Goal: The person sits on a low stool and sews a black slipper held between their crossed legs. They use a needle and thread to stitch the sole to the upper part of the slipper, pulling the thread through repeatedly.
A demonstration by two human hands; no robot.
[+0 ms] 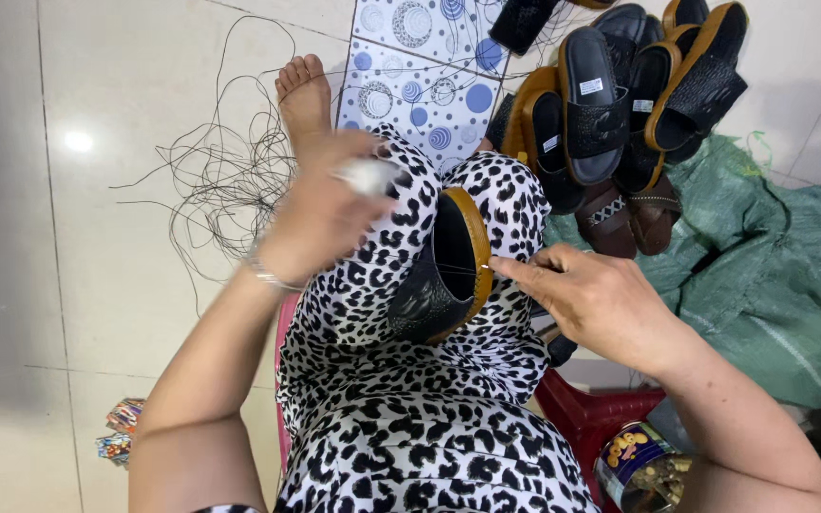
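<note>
A black sandal (448, 271) with a tan sole edge sits clamped between the knees, mid-stitch by the look of it. The right hand (601, 299) pinches at its rim, the left hand (320, 218) is raised and closed, blurred (probably pulling thread (225, 171) taut). Finished sandals (610, 104) lie heaped on the tiled floor (97, 237) beside a green sack (772, 275).

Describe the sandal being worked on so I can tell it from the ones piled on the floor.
Start at the lap in black-and-white spotted fabric. The sandal stands on edge between the knees, with the right hand at its rim. Unlike the pile of sandals beyond on the floor, it is alone and has a thread across it.
</note>
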